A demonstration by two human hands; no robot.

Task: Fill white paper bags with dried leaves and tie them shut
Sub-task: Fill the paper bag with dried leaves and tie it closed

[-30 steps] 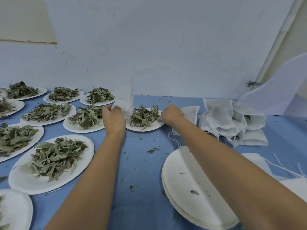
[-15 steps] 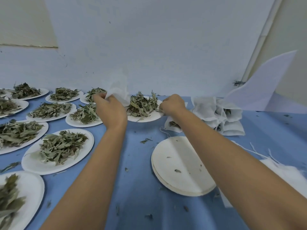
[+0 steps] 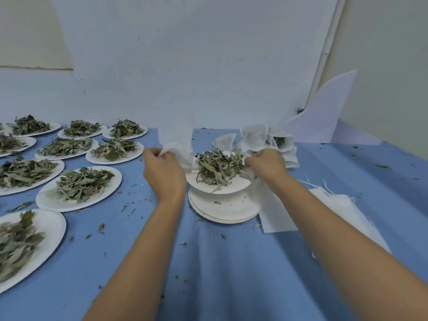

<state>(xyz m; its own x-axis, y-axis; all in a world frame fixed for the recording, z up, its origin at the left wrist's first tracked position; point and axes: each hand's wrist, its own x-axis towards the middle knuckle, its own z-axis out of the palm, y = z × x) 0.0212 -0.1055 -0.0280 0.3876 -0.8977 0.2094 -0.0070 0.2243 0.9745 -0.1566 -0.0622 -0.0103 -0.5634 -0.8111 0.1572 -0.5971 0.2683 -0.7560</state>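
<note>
My left hand (image 3: pixel 164 172) grips an empty white paper bag (image 3: pixel 177 144), which stands up crumpled above my fingers. My right hand (image 3: pixel 266 164) holds the right rim of a paper plate (image 3: pixel 231 189) carrying a heap of dried leaves (image 3: pixel 217 166). That plate is lifted and tilted above a stack of empty plates (image 3: pixel 225 208). The bag hangs just left of the leaf heap. Several filled white bags (image 3: pixel 266 139) lie piled behind my right hand.
Several plates of dried leaves (image 3: pixel 80 187) cover the left of the blue table (image 3: pixel 220 274). Flat empty bags with strings (image 3: pixel 333 209) lie to the right. Leaf crumbs are scattered about. A white wall stands close behind.
The plate of leaves has come off the table toward me and now hangs over the empty plate stack. Both hands drew nearer with it, the bag still in my left hand.
</note>
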